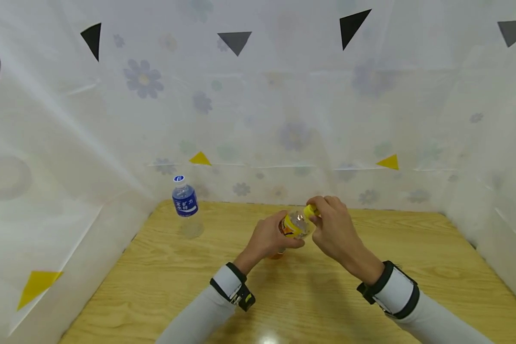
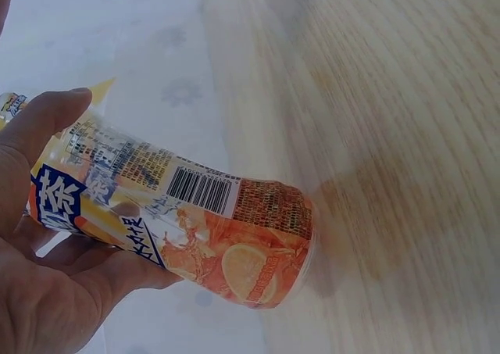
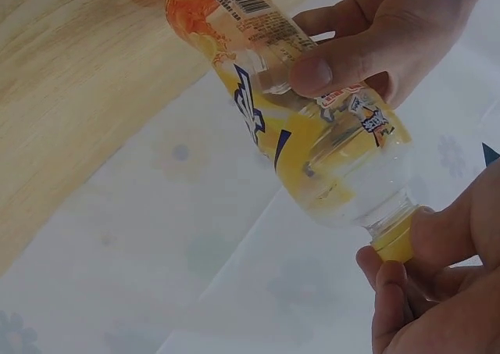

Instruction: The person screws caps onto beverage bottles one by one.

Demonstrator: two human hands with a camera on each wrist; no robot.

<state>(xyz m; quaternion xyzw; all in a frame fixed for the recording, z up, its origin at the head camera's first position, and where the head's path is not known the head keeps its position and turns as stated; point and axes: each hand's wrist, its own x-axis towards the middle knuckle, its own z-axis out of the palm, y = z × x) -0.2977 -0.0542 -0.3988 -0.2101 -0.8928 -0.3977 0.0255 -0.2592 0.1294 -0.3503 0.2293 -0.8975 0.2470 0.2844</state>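
A clear plastic drink bottle (image 1: 297, 223) with a yellow and orange label is held tilted above the table, its neck toward the right hand. My left hand (image 1: 269, 235) grips it round the middle; in the left wrist view the bottle's label (image 2: 199, 194) shows a barcode and an orange slice near the base. With thumb and fingers, my right hand (image 1: 336, 234) pinches the yellow cap (image 1: 310, 211). In the right wrist view the cap (image 3: 396, 241) sits at the mouth of the bottle (image 3: 312, 143); whether it is loose I cannot tell. The bottle looks empty.
A second clear bottle (image 1: 185, 203) with a blue label and a white-rimmed blue cap stands upright at the table's back left. The wooden table (image 1: 155, 296) is bounded by pale flower-patterned sheeting (image 1: 258, 114) at the back and both sides.
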